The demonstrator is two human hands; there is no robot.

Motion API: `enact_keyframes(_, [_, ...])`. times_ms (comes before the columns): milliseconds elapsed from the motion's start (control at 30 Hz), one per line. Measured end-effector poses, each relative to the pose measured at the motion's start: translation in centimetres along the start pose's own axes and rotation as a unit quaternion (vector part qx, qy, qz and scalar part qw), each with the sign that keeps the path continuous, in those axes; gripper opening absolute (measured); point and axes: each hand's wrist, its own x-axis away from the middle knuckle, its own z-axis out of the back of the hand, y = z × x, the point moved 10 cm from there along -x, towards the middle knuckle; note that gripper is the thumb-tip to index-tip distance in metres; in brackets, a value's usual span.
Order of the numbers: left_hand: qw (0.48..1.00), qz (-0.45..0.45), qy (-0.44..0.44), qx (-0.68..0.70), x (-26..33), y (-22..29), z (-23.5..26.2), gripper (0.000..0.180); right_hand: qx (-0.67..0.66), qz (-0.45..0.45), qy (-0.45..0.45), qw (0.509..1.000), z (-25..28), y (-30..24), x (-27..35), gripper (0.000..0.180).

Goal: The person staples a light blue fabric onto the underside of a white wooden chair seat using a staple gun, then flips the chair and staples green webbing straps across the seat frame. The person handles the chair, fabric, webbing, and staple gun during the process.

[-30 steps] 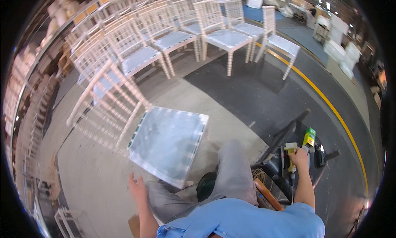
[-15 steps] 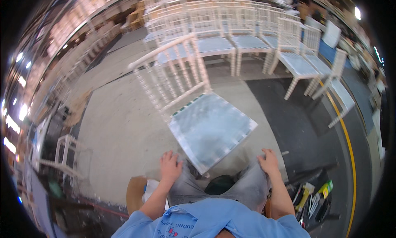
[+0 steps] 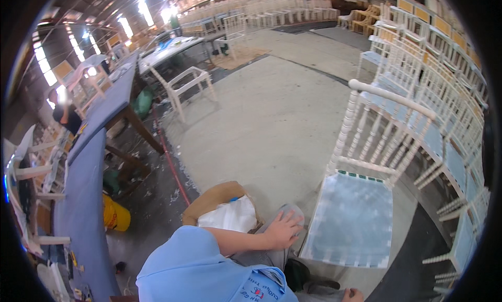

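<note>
My left hand [image 3: 284, 230] lies flat on my grey-trousered left knee with its fingers spread, holding nothing. Only part of my right hand [image 3: 353, 295] shows at the lower edge, near my right leg; its fingers look loosely apart, with nothing seen in them. Just in front of my knees stands a white chair [image 3: 348, 218] with a spindled back and a seat covered in pale blue sheeting, edged with white strips. Neither hand touches it. Beside my left arm is a brown cardboard box [image 3: 209, 196] with a white bag [image 3: 230, 215] in it.
Rows of white chairs [image 3: 439, 87] line the right side. At left runs a long blue-topped table [image 3: 86, 187], with a yellow bucket [image 3: 116, 213] by it. A white chair frame [image 3: 183, 87] without a seat stands farther off. Another person [image 3: 65, 114] is beyond the table.
My view has swung to the left, bringing the table, bucket and box into sight and shifting the chair to the right. My left hand stays on my knee; my right hand is now mostly out of frame.
</note>
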Motion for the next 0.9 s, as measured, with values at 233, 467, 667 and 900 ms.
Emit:
enact_keyframes(233, [0.998,0.010,-0.056,0.013,-4.2,-0.1,-1.2,0.038,-0.038,0.040,-0.154,0.987,-1.2,0.7,-3.9,0.043])
enact_keyframes(467, [0.970,0.065,-0.233,-0.005,-10.6,-0.5,0.8,0.036,-0.143,0.059,-0.189,0.970,-2.0,-1.0,-9.3,0.042])
enact_keyframes(667, [0.967,-0.020,-0.179,0.179,-18.7,5.5,7.3,0.027,-0.105,-0.221,-0.132,0.961,4.4,-4.8,-6.6,0.046])
enact_keyframes(900, [0.938,-0.176,0.288,0.076,-42.9,11.4,35.3,0.048,-0.260,-0.279,-0.034,0.924,11.5,-7.2,2.7,0.048])
